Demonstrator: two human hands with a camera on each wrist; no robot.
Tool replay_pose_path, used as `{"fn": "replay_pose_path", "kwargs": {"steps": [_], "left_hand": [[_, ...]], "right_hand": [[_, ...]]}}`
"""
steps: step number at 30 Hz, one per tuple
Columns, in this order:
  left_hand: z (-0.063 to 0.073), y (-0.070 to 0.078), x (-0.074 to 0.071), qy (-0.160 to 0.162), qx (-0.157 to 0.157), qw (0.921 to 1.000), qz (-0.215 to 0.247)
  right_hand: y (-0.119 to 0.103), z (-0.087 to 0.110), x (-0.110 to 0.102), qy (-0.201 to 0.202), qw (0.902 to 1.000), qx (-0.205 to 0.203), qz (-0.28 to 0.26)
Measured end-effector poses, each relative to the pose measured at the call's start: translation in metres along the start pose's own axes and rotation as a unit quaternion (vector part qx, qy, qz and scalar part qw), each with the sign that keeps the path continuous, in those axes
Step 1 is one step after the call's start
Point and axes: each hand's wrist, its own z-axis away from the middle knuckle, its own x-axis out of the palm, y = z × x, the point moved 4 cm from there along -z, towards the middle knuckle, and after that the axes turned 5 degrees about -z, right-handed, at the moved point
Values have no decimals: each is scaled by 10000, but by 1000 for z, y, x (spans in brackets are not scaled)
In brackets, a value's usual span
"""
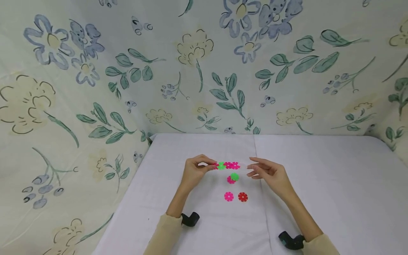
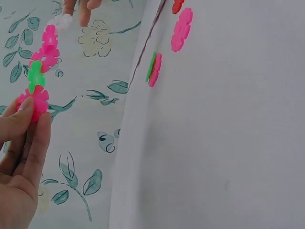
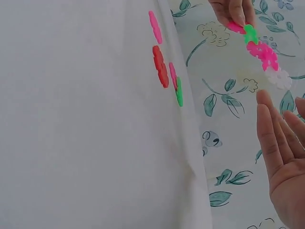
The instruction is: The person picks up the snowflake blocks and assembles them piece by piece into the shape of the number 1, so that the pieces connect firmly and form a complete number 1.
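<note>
My left hand [image 1: 195, 172] pinches the pink end disc [image 2: 33, 102] of a chain of notched plastic snowflake discs, raised above the table. Along the chain come a green disc [image 1: 221, 165], two pink discs [image 1: 235, 165] and a whitish, see-through disc [image 3: 279, 78] at the far end. Just beyond that end is my right hand [image 1: 271, 174], its fingers spread and holding nothing; the right wrist view shows a gap between fingertips and disc. Below the chain, a loose green disc [image 1: 234, 176] overlaps a pink disc [image 1: 231, 180].
Nearer to me on the white-covered table [image 1: 159, 177] lie a pink disc [image 1: 228, 196] and a red disc [image 1: 243, 197], side by side. A floral curtain [image 1: 191, 95] hangs behind the table and along its left side. Black wrist devices [image 1: 190, 219] show by both sleeves.
</note>
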Motion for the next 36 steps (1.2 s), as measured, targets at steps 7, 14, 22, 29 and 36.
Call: {"fn": "replay_pose_path", "kwargs": {"steps": [7, 14, 22, 29, 36], "left_hand": [[-1, -3, -4, 36, -143, 9998, 96], [-1, 0, -6, 50, -187, 9997, 166], [-1, -4, -7, 61, -223, 9997, 71], [-1, -6, -7, 92, -190, 9998, 23], [0, -7, -4, 9, -197, 9997, 133]], "right_hand": [[13, 2, 0, -523, 9937, 995, -34], [28, 6, 6, -1621, 9736, 1587, 261], [36, 11, 12, -2483, 9572, 1476, 163], [38, 13, 17, -2675, 9543, 1293, 310], [38, 14, 20, -2659, 9526, 1380, 527]]}}
